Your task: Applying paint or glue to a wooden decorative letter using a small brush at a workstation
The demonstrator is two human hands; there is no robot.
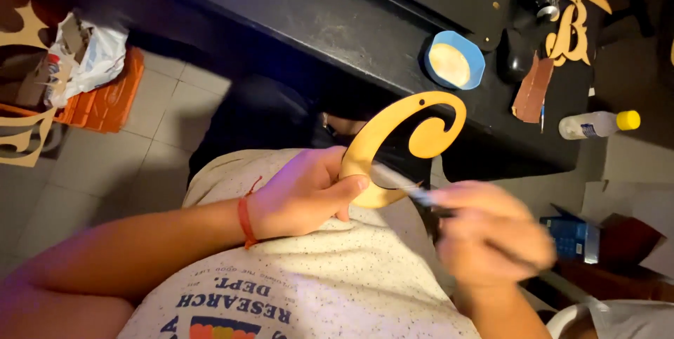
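A dark table [337, 23] is seen from above, its near edge running across the upper half of the view, with a tiled floor [133, 149] to the left. On the table are set a blue bowl of pale paste [454, 60], gold-painted ornate letters [572, 27], a brown scrap of sandpaper or card [532, 90] and, near the right edge, a clear bottle with a yellow cap [598, 124]. An orange crate [105, 104] holding a crumpled white bag [91, 55] is placed on the floor.

In front of the table edge, above the lap, an unpainted wooden cut-out letter with a curled top [404, 139] is held up. Its lower curve is gripped by the left hand [302, 195], thumb pressed on the face and fingers wrapped behind. The right hand [491, 234], blurred, is closed around a thin tool, probably a brush or blade [404, 184], whose tip is laid against the letter's inner edge.

The step in hand is judged to be edge work on the bare letter, coating or trimming. A steady grip and a slow turn of the piece would be called for, so that the next stretch of edge is presented to the tool.
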